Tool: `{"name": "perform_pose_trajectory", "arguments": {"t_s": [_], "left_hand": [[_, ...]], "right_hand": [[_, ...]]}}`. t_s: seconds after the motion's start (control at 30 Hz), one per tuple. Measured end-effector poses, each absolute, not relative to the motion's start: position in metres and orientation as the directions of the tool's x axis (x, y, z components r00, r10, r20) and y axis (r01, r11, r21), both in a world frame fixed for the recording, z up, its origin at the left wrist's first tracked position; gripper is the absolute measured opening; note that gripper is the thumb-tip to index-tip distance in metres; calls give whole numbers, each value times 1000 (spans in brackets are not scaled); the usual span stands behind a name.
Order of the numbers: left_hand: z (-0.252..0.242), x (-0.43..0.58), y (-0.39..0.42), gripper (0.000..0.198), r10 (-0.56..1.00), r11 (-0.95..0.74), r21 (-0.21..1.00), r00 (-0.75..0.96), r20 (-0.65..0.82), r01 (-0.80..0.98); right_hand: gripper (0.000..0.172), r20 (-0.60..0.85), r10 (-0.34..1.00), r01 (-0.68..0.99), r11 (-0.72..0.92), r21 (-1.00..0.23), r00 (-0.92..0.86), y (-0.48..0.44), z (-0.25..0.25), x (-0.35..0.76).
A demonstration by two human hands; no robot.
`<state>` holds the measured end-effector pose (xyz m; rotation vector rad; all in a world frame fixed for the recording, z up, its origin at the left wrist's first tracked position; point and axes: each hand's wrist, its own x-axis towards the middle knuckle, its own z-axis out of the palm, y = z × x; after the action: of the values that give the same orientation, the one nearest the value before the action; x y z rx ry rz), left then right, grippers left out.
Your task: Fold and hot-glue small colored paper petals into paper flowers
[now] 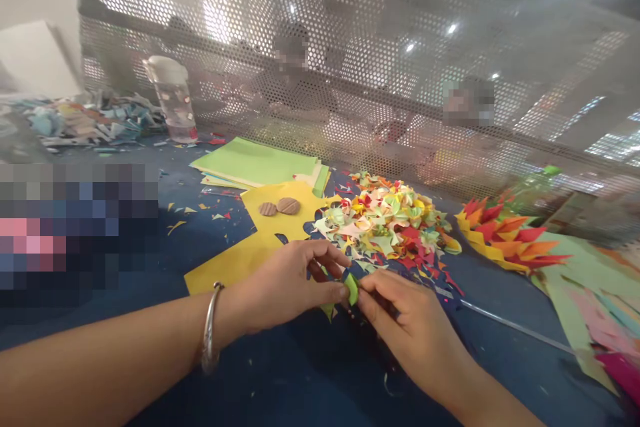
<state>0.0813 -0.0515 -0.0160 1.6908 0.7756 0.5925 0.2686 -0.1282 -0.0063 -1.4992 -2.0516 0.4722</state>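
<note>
A small curved piece of bright green paper is pinched between my two hands just above the dark blue table. My left hand, with a silver bangle at the wrist, holds its left side between thumb and fingers. On the other side, my right hand has thumb and forefinger closed at the paper's edge. Behind the hands lies a heap of small folded paper pieces in yellow, green, pink and red. Yellow paper sheets lie partly behind my left hand, with two brown ridged pieces on one of them.
A stack of green paper lies further back. A clear bottle stands at the left by paper scraps. At right are an orange-red layered paper piece, a thin rod and pastel sheets. A perforated screen rises behind.
</note>
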Motion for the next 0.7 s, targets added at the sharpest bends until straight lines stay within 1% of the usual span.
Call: {"name": "perform_pose_trajectory", "arguments": {"t_s": [0.1, 0.23, 0.3, 0.43, 0.57, 0.7], "left_hand": [[-12, 81, -54, 24, 727, -261, 939, 685, 40, 222], [-8, 82, -57, 10, 714, -330, 912, 696, 74, 242], [-9, 83, -57, 7, 724, -343, 905, 685, 84, 251], [-14, 84, -56, 8, 733, -341, 901, 676, 77, 267], [-16, 84, -57, 9, 716, -344, 903, 694, 74, 258], [-16, 84, -58, 16, 709, -431, 834, 701, 77, 345]], "right_hand": [[25, 191, 955, 722, 298, -624, -229, -131, -8, 269], [32, 153, 964, 684, 263, -681, -218, -135, -10, 270], [34, 142, 969, 668, 244, -703, -204, -136, -12, 271], [28, 123, 976, 647, 213, -732, -182, -136, -16, 272], [26, 123, 976, 662, 214, -719, -181, -136, -19, 272], [27, 142, 973, 685, 227, -692, -180, -136, -20, 272]]}}
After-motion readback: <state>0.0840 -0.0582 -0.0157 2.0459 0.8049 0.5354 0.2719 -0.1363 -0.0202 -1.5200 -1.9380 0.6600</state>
